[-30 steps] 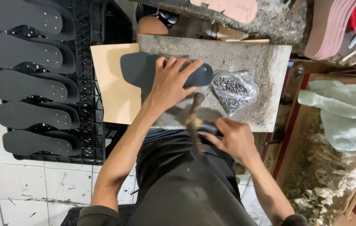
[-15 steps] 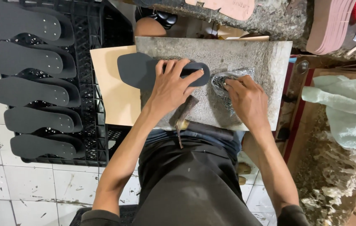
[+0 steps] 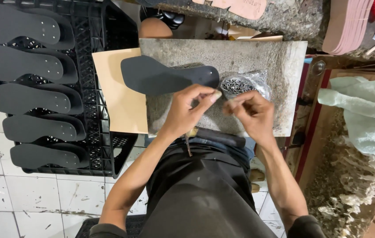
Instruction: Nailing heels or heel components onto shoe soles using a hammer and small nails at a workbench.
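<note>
A black shoe sole [image 3: 165, 77] lies flat on a grey stone slab [image 3: 284, 61] in front of me. Beside its narrow end sits a clear plastic bag of small nails [image 3: 242, 83]. My left hand [image 3: 187, 110] hovers just below the sole with thumb and forefinger pinched together. My right hand [image 3: 251, 114] is close to it, below the bag, fingertips also pinched; both seem to hold small nails, barely visible. The two hands' fingertips almost meet. A hammer [image 3: 188, 142] rests on my lap, mostly hidden by the slab's edge.
A black plastic crate [image 3: 103, 128] at the left carries several black soles [image 3: 29, 99]. A tan board [image 3: 119, 94] lies between crate and slab. Pink soles [image 3: 343, 26] are stacked at the top right, and a pale green cloth [image 3: 363, 114] lies right. White floor tiles [image 3: 42, 198] are below.
My left hand lifted off the sole and pinched its fingers. My right hand put the hammer on my lap, reached into the nail bag, then drew back toward the left hand.
</note>
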